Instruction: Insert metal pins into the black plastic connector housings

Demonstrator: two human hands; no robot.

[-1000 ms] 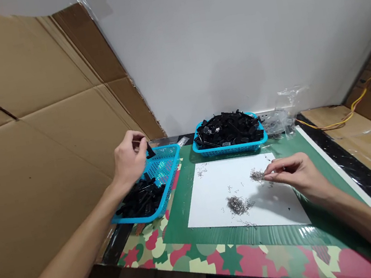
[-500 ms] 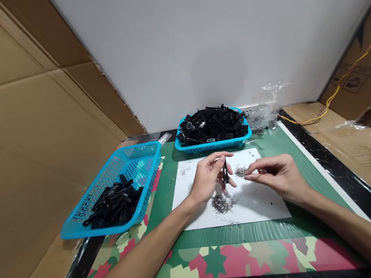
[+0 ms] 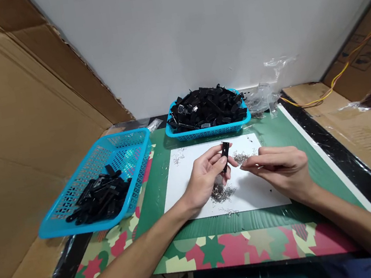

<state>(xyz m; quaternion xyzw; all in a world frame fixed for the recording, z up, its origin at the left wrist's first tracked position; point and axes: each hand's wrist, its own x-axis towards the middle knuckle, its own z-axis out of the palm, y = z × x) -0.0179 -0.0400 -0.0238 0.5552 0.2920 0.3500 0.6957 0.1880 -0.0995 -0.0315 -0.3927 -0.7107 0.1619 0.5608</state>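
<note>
Between thumb and fingers, my left hand (image 3: 208,173) grips a narrow black plastic part (image 3: 225,156), tilted upright above the white sheet (image 3: 176,192). My right hand (image 3: 281,168) is closed in a pinch beside a small heap of thin metal wire pieces (image 3: 242,157). Whatever its fingertips hold is too small to make out. A second, larger heap of bent wire pieces (image 3: 222,193) lies below my left hand. Some loose wire pieces (image 3: 178,158) are scattered at the sheet's far left corner.
A blue basket (image 3: 205,132) heaped with black plastic parts stands at the back. At the left, another blue basket (image 3: 137,146) holds a smaller pile of black parts (image 3: 99,197). Clear plastic bags (image 3: 262,98) lie at the back right. Cardboard walls flank both sides.
My left hand has turned the black part so its broad face shows. My right hand has rolled over, its fingers still pinched near the small heap. The camera view has shifted slightly.
</note>
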